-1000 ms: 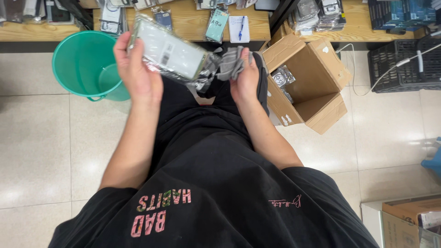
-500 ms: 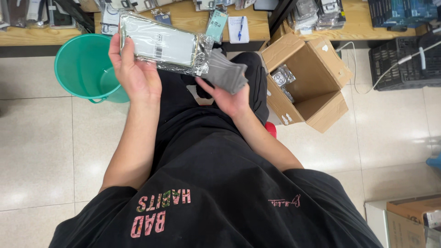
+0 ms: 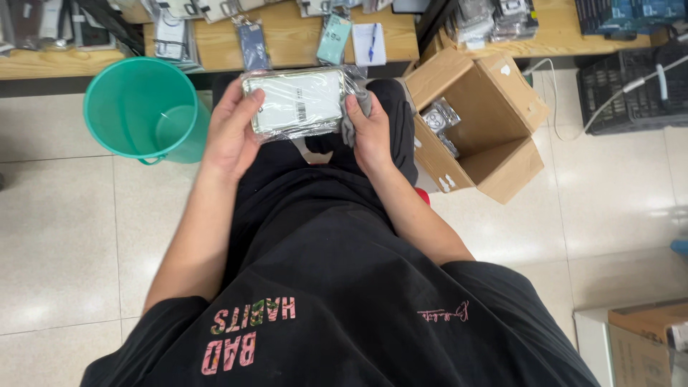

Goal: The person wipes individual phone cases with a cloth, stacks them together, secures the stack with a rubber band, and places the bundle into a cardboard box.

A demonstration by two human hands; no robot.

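Holding a phone case in a clear plastic sleeve [image 3: 299, 104] flat over the lap, both hands clamped on it. Left hand [image 3: 231, 132] grips the left end, thumb on top; right hand [image 3: 371, 131] grips the right end and also pinches a grey cloth [image 3: 353, 122] against it. Green plastic bucket [image 3: 140, 107] on the floor just left. Open cardboard box [image 3: 479, 122] to the right, bagged items inside. Wooden worktop [image 3: 287, 39] ahead, packaged cases on it.

Glossy pale floor tiles [image 3: 57, 236] run beneath a long wooden shelf [image 3: 287, 39] along the top.
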